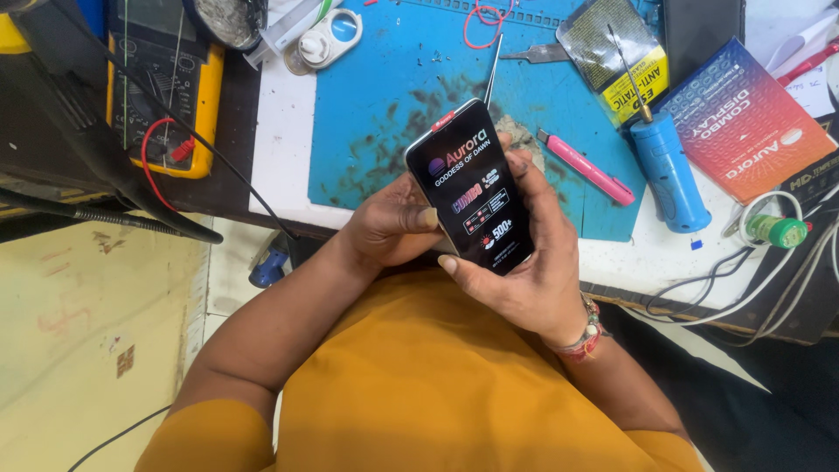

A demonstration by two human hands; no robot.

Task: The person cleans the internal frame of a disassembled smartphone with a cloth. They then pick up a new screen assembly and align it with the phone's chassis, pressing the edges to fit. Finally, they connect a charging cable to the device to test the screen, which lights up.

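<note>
A black phone display panel (473, 187) with a printed protective film on its face is held upright in both hands, just in front of the desk edge. My left hand (386, 225) cups its left side, thumb near the lower edge. My right hand (523, 262) wraps the right side, with fingers behind the panel and the thumb at the bottom. A beaded bracelet sits on my right wrist.
A stained blue work mat (402, 96) covers the white desk. On it lie a pink tool (587, 168), a blue-handled screwdriver (669, 166), tweezers (535, 54) and a packet (612, 52). A red-blue box (745, 122) is at right and a yellow multimeter (166, 87) at left. Cables trail off right.
</note>
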